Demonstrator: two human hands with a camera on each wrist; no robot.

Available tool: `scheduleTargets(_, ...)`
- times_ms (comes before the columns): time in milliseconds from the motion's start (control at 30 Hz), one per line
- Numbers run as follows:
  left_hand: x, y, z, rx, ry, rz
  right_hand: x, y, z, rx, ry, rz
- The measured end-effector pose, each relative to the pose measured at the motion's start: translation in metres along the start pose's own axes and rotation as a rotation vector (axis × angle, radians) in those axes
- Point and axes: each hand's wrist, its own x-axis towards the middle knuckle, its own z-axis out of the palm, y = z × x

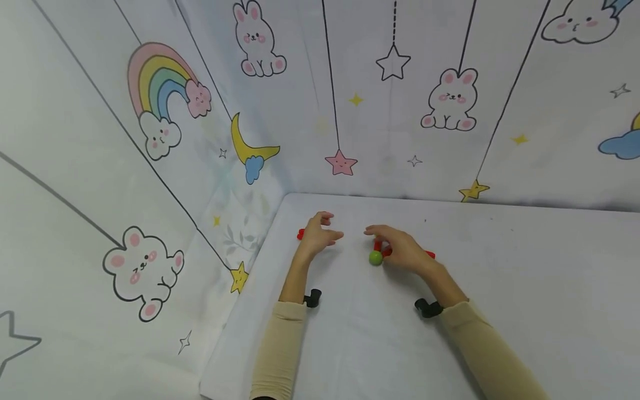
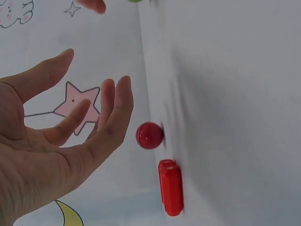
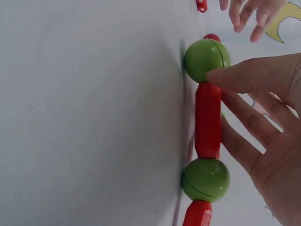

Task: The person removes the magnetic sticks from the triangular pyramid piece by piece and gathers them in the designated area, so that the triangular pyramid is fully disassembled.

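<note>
My left hand (image 1: 316, 238) hovers over the table with fingers loosely spread and nothing in them. Near it in the left wrist view are a red ball (image 2: 149, 135) and a pair of short red rods (image 2: 171, 189) lying side by side. My right hand (image 1: 407, 254) is at a toy construction of balls and rods, its thumb at a green ball (image 3: 201, 61) and its other fingers extended behind. A red rod (image 3: 208, 121) joins that ball to a second green ball (image 3: 206, 180), from which another red rod (image 3: 197, 214) runs on. The hand partly hides the construction.
The white table (image 1: 360, 344) meets a white patterned backdrop (image 1: 300, 111) at its back and left edges. Black wrist cameras sit under the left forearm (image 1: 295, 278) and the right forearm (image 1: 447, 286).
</note>
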Motion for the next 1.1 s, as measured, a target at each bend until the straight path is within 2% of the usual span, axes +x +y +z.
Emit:
scheduleTargets(333,-0.002,0.003,0.045,0.076,-0.127,-0.03,0.004,0.003,0.011,-0.041,0.033,-0.071)
scheduleTargets(567,0.003,0.002,0.068,0.217,-0.16,0.003,0.008,0.007,0.012,-0.075,0.087,-0.114)
scheduleTargets(767,0.003,-0.002,0.078,0.292,-0.16,-0.011,0.007,0.008,0.012,-0.057,0.073,-0.121)
scheduleTargets(900,0.002,-0.001,0.08,0.335,-0.184,-0.011,0.007,0.008,0.012,-0.045,0.071,-0.134)
scheduleTargets(1100,0.001,0.0,0.079,0.333,-0.174,-0.025,0.007,0.012,0.012,-0.012,0.05,-0.125)
